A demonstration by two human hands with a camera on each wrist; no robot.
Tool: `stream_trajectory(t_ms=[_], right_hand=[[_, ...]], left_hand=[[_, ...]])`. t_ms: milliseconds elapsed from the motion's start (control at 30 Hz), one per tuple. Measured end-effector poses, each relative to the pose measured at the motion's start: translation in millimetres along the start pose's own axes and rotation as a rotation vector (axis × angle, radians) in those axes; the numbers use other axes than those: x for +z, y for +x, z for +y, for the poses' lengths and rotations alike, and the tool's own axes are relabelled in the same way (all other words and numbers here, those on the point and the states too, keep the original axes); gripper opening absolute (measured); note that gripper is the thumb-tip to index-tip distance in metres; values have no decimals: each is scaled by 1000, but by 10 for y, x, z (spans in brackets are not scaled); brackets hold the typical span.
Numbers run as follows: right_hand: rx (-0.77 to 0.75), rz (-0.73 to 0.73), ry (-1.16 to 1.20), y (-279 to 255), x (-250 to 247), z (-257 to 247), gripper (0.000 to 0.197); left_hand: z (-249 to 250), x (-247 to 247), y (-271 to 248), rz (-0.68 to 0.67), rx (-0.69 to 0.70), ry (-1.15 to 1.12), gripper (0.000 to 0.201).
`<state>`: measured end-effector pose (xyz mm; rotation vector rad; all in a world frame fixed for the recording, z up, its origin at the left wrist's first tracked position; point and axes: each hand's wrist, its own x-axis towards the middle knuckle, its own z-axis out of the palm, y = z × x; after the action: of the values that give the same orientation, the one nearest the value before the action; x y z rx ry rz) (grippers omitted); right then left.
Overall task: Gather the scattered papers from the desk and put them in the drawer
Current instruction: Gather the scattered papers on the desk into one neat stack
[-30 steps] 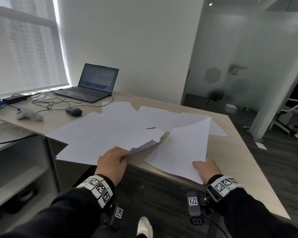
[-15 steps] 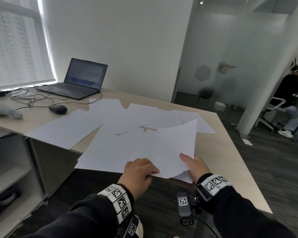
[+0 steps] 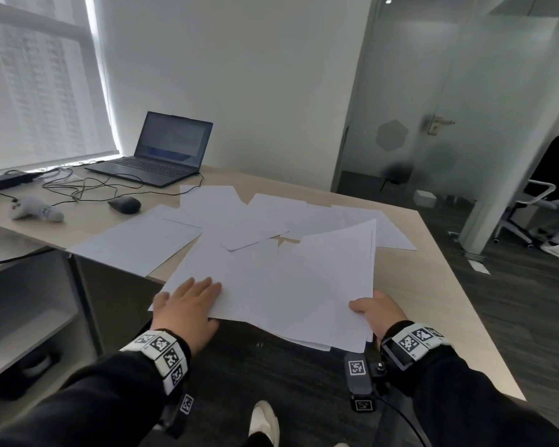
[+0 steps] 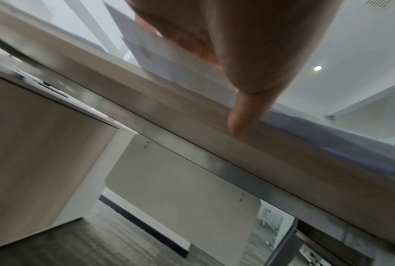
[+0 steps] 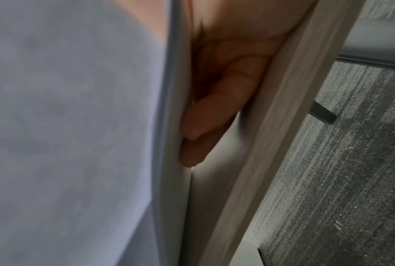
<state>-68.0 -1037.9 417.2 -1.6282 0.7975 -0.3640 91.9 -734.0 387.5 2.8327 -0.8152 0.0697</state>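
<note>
**Two hands, one pile started, lots of paper still out**

Biggest thing first: the wooden desk (image 3: pixel 410 285). It has white sheets all over its near half. No drawer shows in any view, so nothing is put away yet, as far as I can tell.

Next, the pile of papers (image 3: pixel 291 285) at the near edge of the desk. A few sheets lie on top of each other and hang a bit over the edge, toward the person. They are not lined up; corners stick out at the bottom right.

Other loose sheets are left. One big sheet (image 3: pixel 136 243) lies to the left of the pile, near the desk's left corner. More sheets (image 3: pixel 304 211) lie behind the pile, overlapping, toward the far side.

Then the laptop (image 3: pixel 162 153), open at the back left, w/ cables (image 3: pixel 88 185) beside it. Not part of the job.

Now the hands. The left hand (image 3: pixel 188 304) lies flat on the pile's left corner, fingers straight and close together, pressing down. The right hand (image 3: pixel 376 312) pinches the pile's right edge: thumb on top, fingers (image 5: pixel 205 115) curled under, as the right wrist view shows.

Small stuff: a dark mouse (image 3: pixel 124 204) and a grey game controller (image 3: pixel 36 211) on the left side.

My guess on progress: early to about halfway w/ the gathering. Left to do: pull in the other sheets, square up the pile, find the drawer, put it all in.
</note>
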Motion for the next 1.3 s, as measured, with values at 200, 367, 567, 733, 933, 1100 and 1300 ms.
stream_trajectory(t_ms=[200,367,567,733,933,1100,1300], right_hand=[[-26,-14,1,-29,-35,-10,10],[-21,2,21,-36,-26,11,9],[-8,14,34,-13,-28,44,8],[-10,14,43,11,-20,53,6],[-18,-1,63,-13,-14,33,8],[20,-31,56,-38,-130,17,11],[54,4,65,-86,-277,31,10]], left_hand=[[-83,-36,0,-41,75,-65,68],[202,5,-95,-16,227,-139,75],[420,30,-185,-5,312,-159,82],[258,62,-112,-51,20,-89,92],[375,58,-170,-38,120,-113,80],[303,-29,-124,81,157,-232,71],[104,-54,-126,187,109,-426,39]])
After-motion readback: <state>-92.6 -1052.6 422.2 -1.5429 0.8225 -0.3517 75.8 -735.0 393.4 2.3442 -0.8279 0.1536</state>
